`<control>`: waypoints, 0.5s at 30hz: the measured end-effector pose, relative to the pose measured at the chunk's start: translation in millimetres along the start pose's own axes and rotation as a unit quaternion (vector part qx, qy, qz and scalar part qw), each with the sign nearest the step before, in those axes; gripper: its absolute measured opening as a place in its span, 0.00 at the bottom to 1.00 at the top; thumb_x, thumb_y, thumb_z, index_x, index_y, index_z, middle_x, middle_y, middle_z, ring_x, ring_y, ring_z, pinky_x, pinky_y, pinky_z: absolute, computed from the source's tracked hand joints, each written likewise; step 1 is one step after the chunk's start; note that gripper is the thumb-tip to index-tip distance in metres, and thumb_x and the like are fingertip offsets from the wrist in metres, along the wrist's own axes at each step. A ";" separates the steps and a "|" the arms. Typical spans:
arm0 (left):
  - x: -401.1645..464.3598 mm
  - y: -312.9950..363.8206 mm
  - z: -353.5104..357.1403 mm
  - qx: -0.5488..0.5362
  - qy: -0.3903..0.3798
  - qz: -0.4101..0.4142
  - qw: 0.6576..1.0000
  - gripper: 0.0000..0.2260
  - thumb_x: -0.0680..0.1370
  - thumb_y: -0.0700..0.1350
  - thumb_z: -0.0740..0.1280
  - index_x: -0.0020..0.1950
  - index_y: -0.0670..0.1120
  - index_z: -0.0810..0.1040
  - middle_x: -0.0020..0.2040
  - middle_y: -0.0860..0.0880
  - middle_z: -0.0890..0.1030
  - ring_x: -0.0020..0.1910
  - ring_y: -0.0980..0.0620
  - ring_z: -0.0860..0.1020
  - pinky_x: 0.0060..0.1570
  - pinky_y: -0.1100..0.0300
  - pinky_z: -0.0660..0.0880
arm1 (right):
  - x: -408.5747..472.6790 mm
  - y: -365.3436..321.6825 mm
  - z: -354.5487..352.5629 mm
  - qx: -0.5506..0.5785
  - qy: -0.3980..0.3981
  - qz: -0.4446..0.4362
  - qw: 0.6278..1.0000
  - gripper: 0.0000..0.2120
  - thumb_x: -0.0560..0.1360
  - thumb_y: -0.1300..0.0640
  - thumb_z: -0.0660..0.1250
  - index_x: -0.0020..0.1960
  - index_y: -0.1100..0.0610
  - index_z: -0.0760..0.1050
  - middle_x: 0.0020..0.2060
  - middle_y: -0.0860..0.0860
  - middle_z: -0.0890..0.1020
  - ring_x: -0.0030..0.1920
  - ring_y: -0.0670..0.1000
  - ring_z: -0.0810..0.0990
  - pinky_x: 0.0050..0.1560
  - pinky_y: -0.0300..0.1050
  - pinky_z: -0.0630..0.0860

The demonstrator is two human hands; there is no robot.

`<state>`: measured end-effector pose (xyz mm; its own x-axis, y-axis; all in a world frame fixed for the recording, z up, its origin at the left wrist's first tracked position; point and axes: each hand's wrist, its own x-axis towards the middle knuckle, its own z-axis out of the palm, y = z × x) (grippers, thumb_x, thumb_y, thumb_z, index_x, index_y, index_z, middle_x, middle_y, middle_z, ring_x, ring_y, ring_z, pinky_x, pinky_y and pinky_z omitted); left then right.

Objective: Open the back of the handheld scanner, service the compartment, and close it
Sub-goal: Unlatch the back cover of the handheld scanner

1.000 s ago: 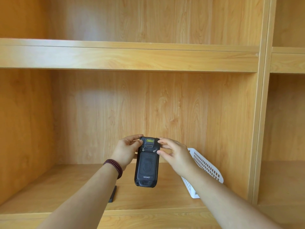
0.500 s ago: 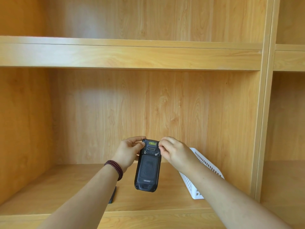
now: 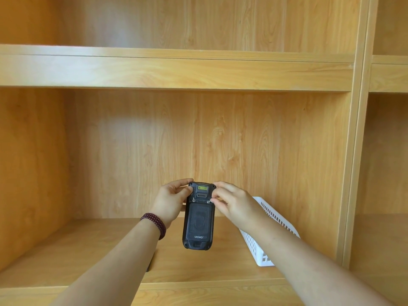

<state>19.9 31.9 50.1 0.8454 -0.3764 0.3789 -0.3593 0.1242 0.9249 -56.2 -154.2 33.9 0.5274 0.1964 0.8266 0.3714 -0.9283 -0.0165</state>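
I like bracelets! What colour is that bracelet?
Dark red beads, on the left wrist bracelet, head view.

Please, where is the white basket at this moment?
In the head view the white basket stands on the wooden shelf at the lower right, against the upright divider. It is partly hidden behind the right hand and its forearm.

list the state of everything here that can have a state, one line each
handheld scanner: held upright in the air, back facing the camera, back cover still on
left hand: gripping the scanner's upper left side
right hand: fingers pinching the right latch screw of the cover
white basket: lying tilted on the shelf to the right, contents not visible
small dark object: lying on the shelf, mostly hidden by the left arm
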 end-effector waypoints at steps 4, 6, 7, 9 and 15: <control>-1.0 0.9 -1.1 0.001 0.000 0.001 1.000 0.11 0.80 0.38 0.65 0.62 0.43 0.78 0.49 0.44 0.86 0.46 0.47 0.84 0.41 0.54 0.83 | -0.5 -4.1 2.0 -0.044 0.008 -0.023 0.999 0.12 0.77 0.52 0.62 0.44 0.59 0.80 0.59 0.58 0.82 0.44 0.57 0.86 0.39 0.49 0.83; -1.5 0.9 -1.3 -0.002 0.001 0.001 1.000 0.12 0.80 0.38 0.65 0.63 0.43 0.78 0.49 0.43 0.86 0.47 0.47 0.84 0.41 0.53 0.83 | 0.6 -5.5 2.2 -0.046 0.013 -0.030 0.998 0.14 0.76 0.51 0.59 0.43 0.59 0.78 0.58 0.58 0.82 0.40 0.56 0.85 0.35 0.47 0.83; -1.8 1.1 -1.3 -0.005 0.001 0.002 1.000 0.12 0.80 0.38 0.65 0.63 0.43 0.78 0.49 0.43 0.86 0.47 0.47 0.84 0.42 0.54 0.83 | 0.7 -5.8 2.3 -0.043 0.015 -0.031 0.998 0.13 0.76 0.51 0.59 0.42 0.59 0.76 0.57 0.58 0.82 0.38 0.55 0.85 0.34 0.46 0.82; -2.0 1.5 -1.7 -0.013 0.003 0.003 1.000 0.12 0.80 0.38 0.65 0.63 0.43 0.78 0.49 0.44 0.86 0.47 0.47 0.84 0.41 0.54 0.83 | 0.2 -5.5 4.2 -0.038 0.025 -0.034 0.998 0.11 0.76 0.51 0.59 0.41 0.58 0.73 0.57 0.58 0.82 0.37 0.55 0.84 0.33 0.46 0.81; -3.9 1.2 3.7 -0.023 0.014 0.006 1.000 0.12 0.80 0.38 0.65 0.63 0.44 0.79 0.48 0.45 0.86 0.45 0.50 0.84 0.38 0.57 0.82 | 3.0 -7.5 9.6 -0.008 0.045 0.001 0.999 0.10 0.79 0.53 0.59 0.43 0.58 0.70 0.48 0.53 0.80 0.37 0.55 0.79 0.33 0.50 0.79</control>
<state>14.7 30.1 49.6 0.8525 -0.3484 0.3898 -0.3513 0.1705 0.9206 -50.1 -143.6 31.1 0.4563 0.1657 0.8743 0.3576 -0.9338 -0.0097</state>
